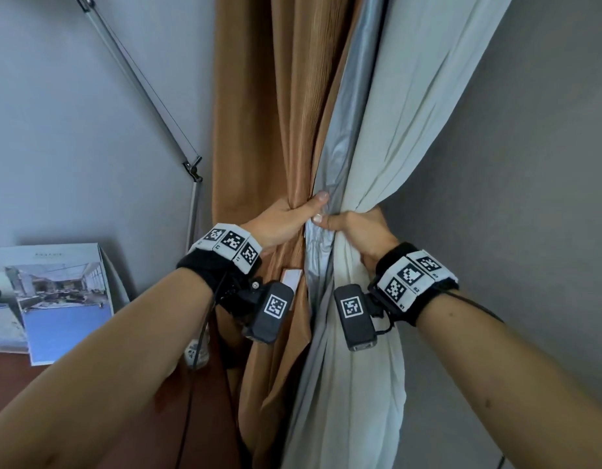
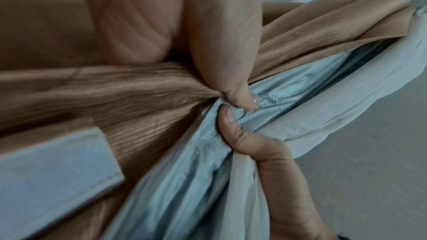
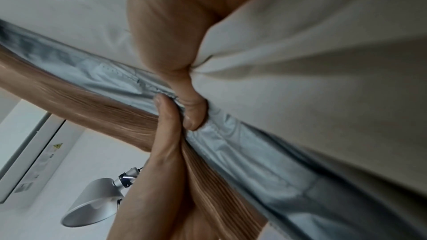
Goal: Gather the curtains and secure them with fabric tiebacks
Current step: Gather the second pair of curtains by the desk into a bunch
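Note:
A brown curtain (image 1: 269, 130), its silver-grey lining (image 1: 343, 137) and a white curtain (image 1: 414, 106) hang bunched together in the head view. My left hand (image 1: 286, 218) grips the brown folds from the left, thumb laid across the lining. From the right, my right hand (image 1: 357, 228) grips the white curtain, its thumb meeting the left thumb. The left wrist view shows the left thumb (image 2: 233, 87) and the right thumb (image 2: 233, 127) pinching the lining (image 2: 184, 180). A pale flat strip (image 2: 53, 167) lies against the brown cloth below the left hand (image 1: 293, 280). Fingers behind the bundle are hidden.
A metal lamp arm (image 1: 140, 86) slants across the grey wall at left; its shade (image 3: 92, 205) shows in the right wrist view. A printed booklet (image 1: 62, 299) stands on a reddish-brown desk (image 1: 89, 418). Bare grey wall (image 1: 529, 164) lies right of the curtains.

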The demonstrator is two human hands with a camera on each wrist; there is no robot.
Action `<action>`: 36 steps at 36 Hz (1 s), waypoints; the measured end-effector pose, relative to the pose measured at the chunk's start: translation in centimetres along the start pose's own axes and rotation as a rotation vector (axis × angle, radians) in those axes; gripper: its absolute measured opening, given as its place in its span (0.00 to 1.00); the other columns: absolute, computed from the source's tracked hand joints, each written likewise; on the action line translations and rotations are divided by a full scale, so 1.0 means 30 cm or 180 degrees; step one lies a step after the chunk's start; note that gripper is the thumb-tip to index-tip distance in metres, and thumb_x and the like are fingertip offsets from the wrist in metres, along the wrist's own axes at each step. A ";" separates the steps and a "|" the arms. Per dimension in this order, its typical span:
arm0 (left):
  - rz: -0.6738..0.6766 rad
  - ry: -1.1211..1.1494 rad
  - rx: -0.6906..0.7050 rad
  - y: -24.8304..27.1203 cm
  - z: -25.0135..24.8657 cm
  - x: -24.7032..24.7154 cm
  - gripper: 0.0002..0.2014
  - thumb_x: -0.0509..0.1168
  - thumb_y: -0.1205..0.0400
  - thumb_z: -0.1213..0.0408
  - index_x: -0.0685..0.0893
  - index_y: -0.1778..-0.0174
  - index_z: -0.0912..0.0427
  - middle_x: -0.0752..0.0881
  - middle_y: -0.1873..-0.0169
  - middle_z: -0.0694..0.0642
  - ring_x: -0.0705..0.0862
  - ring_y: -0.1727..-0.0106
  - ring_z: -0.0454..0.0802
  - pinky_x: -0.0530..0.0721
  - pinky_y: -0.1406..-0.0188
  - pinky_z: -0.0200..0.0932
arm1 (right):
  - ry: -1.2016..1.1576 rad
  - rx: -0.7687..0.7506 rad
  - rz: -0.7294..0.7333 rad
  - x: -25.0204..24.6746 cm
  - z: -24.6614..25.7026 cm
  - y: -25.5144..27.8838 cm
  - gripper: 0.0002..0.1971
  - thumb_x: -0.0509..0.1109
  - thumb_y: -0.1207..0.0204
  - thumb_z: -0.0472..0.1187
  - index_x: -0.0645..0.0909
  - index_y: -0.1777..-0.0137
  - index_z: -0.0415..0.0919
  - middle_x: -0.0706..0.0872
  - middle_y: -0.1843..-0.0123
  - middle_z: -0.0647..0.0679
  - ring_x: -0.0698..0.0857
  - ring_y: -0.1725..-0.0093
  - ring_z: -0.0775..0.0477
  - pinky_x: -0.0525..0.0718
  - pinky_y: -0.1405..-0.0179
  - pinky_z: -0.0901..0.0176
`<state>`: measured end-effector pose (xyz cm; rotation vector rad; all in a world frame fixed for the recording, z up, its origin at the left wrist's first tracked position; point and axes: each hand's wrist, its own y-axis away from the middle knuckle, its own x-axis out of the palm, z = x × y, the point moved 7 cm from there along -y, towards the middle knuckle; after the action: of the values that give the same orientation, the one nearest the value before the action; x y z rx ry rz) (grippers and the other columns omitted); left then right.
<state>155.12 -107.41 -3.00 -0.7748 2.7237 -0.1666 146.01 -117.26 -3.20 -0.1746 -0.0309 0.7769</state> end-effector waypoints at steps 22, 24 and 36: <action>-0.1006 0.0048 -0.0588 -0.040 0.065 -0.259 0.51 0.52 0.27 0.21 0.53 0.13 0.49 0.59 0.15 0.53 0.65 0.17 0.55 0.72 0.24 0.59 | -0.0159 -0.0080 -0.0051 -0.089 0.010 0.014 0.23 0.84 0.39 0.28 0.88 0.42 0.38 0.93 0.46 0.48 0.91 0.44 0.48 0.86 0.36 0.49; -0.0732 0.0202 -0.0681 -0.092 0.094 -0.251 0.60 0.49 0.38 0.13 0.52 0.13 0.45 0.60 0.14 0.52 0.64 0.16 0.55 0.66 0.21 0.65 | -0.0152 -0.0061 -0.0011 -0.090 0.006 0.009 0.25 0.84 0.39 0.28 0.87 0.39 0.36 0.93 0.45 0.47 0.91 0.44 0.48 0.86 0.37 0.50; 0.0579 0.1693 -0.0575 -0.157 0.044 -0.023 0.40 0.41 0.17 0.29 0.80 0.29 0.55 0.86 0.34 0.58 0.85 0.33 0.54 0.72 0.23 0.57 | -0.0069 -0.0068 -0.0041 -0.077 -0.006 -0.061 0.25 0.84 0.38 0.29 0.87 0.39 0.36 0.92 0.44 0.47 0.91 0.43 0.49 0.87 0.39 0.55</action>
<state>158.43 -111.08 -3.16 -0.5851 3.3345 -0.0961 145.65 -120.17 -3.00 -0.1862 -0.0607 0.7659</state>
